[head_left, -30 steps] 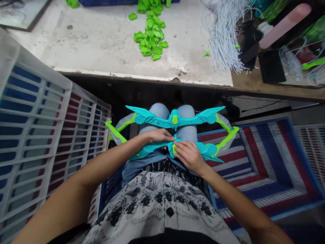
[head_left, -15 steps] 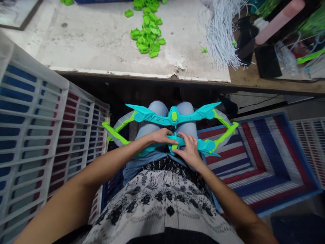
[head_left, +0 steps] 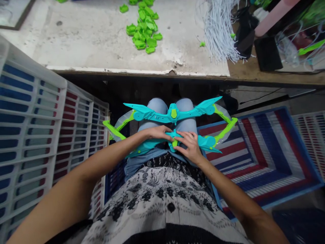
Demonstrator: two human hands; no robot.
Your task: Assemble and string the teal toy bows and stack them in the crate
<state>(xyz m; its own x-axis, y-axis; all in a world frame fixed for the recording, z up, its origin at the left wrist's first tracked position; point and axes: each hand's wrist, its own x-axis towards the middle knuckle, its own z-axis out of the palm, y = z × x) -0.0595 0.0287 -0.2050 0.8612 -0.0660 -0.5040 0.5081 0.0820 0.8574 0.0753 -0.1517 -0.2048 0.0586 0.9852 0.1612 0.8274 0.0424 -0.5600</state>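
Observation:
Across my thighs lie two turquoise toy bow frames, one farther and one nearer. The farther toy bow has a lime green hexagonal piece at its centre. Lime green arms and whitish curved parts run between the two at both ends; whether they are joined I cannot tell. My left hand is closed around the nearer toy bow, just left of its middle. At that bow's centre, my right hand has thumb and fingers closed around a lime green piece. My fingers partly hide the nearer bow's middle.
On the worktable ahead lies a pile of lime green plastic parts. A bundle of white cords hangs towards its edge, beside a black object. A white plastic crate stands left; a striped basket stands right.
The fingers of my right hand have shifted slightly over the nearer bow's centre. The view has tilted a little, so the table sits higher. Both hands stay on the same bow.

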